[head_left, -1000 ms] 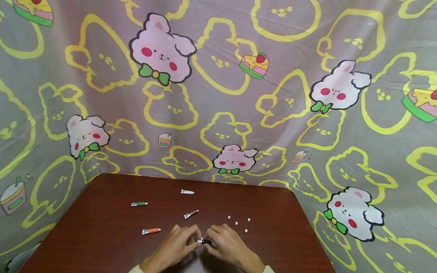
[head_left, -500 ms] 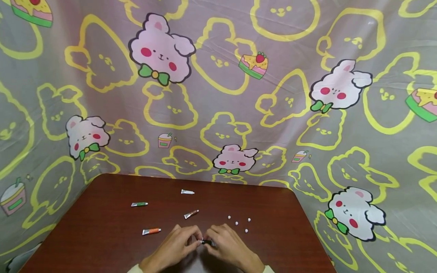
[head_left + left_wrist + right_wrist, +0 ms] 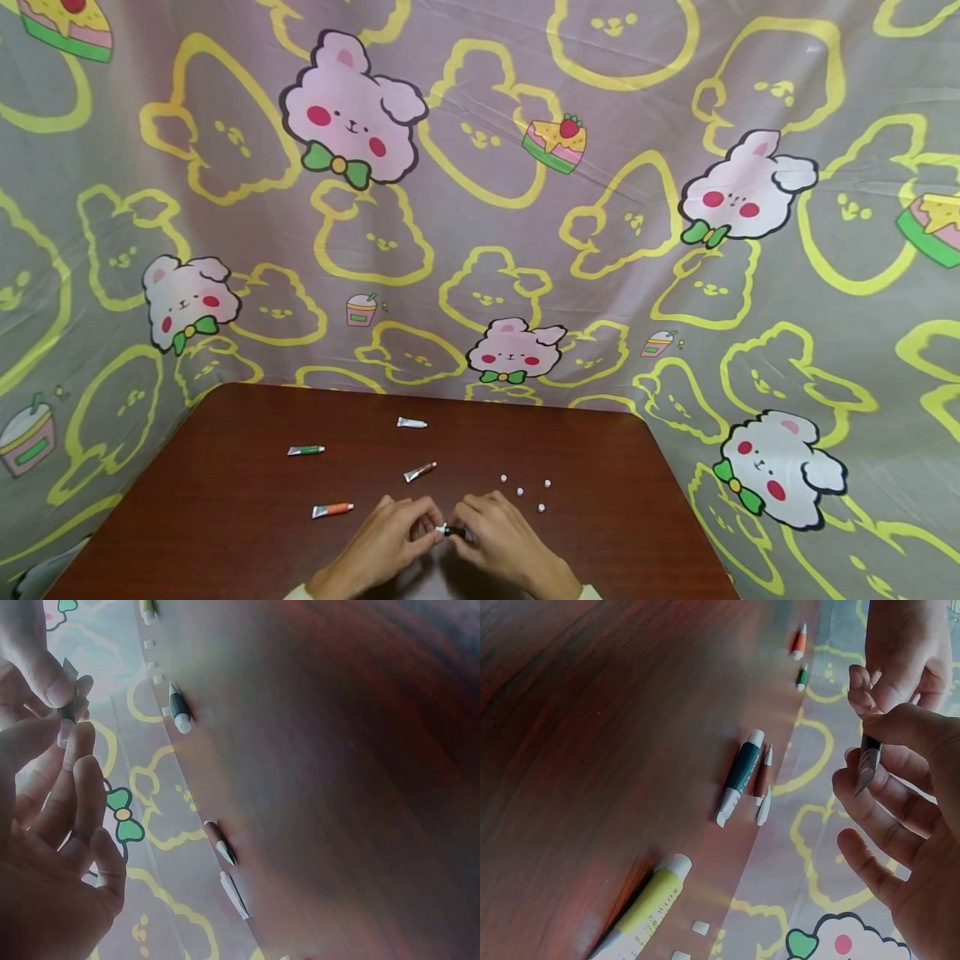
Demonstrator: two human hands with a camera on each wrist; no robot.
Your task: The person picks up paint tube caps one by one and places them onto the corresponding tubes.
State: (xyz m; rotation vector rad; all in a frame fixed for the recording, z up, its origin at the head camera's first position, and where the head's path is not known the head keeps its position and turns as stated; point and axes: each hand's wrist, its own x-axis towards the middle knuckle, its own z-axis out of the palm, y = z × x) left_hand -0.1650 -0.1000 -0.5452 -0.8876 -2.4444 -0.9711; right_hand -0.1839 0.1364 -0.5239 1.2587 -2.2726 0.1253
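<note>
The fingers of my left hand point(image 3: 396, 525) are drawn narrow, pinching the white end of a black paint tube point(image 3: 454, 532), the landmark for all places below. The fingers of my right hand point(image 3: 501, 530) grip the same tube by its dark body; in the right wrist view its flattened tail juts past my thumb. The tube is thus held between my two hands, over the near part of the reddish-brown tabletop point(image 3: 217, 517).

Just beyond the black tube and slightly left lies a brown paint tube point(image 3: 420, 472); beyond that, a white paint tube point(image 3: 412, 422). An orange paint tube point(image 3: 332, 509) lies to its left, a green paint tube point(image 3: 306, 450) farther left and beyond. Four small white caps point(image 3: 520, 492) are scattered to its right. The right wrist view also shows a dark teal paint tube point(image 3: 742, 769) left of the landmark and a yellow paint tube point(image 3: 649, 904) to its lower left. Behind everything, beyond the landmark, hangs a gray rabbit-print cloth point(image 3: 487, 225).
</note>
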